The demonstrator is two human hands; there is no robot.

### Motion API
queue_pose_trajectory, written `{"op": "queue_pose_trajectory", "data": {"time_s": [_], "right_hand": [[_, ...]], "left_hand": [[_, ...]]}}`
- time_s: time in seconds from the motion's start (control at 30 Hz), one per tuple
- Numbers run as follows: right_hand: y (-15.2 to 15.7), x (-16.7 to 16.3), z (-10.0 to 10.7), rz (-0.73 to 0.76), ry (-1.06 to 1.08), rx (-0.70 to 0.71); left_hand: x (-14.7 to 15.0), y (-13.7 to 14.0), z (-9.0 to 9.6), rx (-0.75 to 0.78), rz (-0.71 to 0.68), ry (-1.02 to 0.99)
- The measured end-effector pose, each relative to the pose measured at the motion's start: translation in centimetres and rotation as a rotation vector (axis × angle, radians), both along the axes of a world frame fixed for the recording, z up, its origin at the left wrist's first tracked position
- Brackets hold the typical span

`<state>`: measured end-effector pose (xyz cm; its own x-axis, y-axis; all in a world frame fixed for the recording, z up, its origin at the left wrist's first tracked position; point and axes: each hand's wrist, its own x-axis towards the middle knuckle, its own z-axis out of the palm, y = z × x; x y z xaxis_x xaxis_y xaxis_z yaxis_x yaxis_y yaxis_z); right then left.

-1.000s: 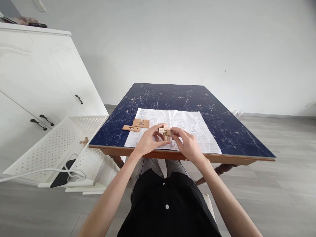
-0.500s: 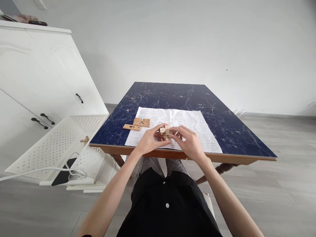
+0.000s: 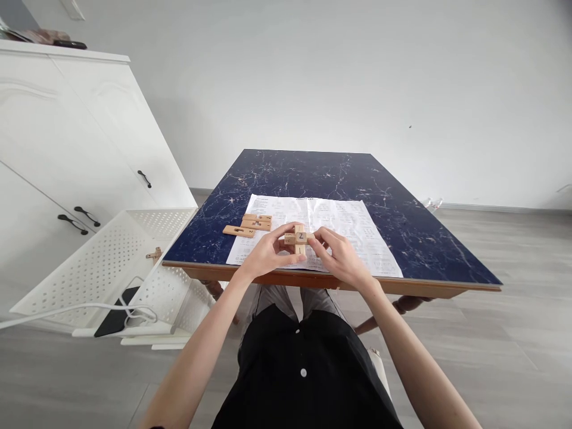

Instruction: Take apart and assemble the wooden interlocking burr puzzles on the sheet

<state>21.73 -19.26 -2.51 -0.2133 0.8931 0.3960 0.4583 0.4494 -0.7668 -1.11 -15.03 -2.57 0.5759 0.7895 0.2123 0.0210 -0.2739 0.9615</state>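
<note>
Between my hands is a wooden burr puzzle (image 3: 300,238), a cross of interlocked pale blocks with a dark mark like a Z or N on its top face. My left hand (image 3: 270,249) grips it from the left, fingers behind and thumb in front. On the other side my right hand (image 3: 338,253) has its fingertips closed at the end of the right-hand block. Under both lies a creased printed sheet (image 3: 344,226). Flat wooden pieces with slots (image 3: 257,225) rest at the sheet's left edge, one of them (image 3: 238,231) partly on the tabletop.
The dark blue marbled table (image 3: 308,173) stands against a pale wall. To its left are a white cabinet (image 3: 89,131) and a perforated white rack (image 3: 89,268), with a small wooden piece (image 3: 154,255) inside and a white cable (image 3: 80,306) across it.
The puzzle has turned so its marked face points up and its cross shape shows more. My right fingers have shifted from its top to its right end.
</note>
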Motion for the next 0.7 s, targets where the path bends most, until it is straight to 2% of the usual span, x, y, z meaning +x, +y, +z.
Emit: {"op": "queue_pose_trajectory", "data": {"time_s": [0.1,0.23,0.7], "right_hand": [[-0.11,-0.30,-0.14,0.059,0.087,-0.119],[-0.20,-0.30,-0.16,0.113,0.135,-0.188],[-0.50,-0.01,0.60,0.130,0.159,-0.237]], "left_hand": [[0.01,-0.15,0.04,0.016,-0.031,0.008],[0.00,-0.23,0.14,0.021,-0.037,0.032],[-0.27,0.08,-0.07,-0.031,-0.013,0.047]]}}
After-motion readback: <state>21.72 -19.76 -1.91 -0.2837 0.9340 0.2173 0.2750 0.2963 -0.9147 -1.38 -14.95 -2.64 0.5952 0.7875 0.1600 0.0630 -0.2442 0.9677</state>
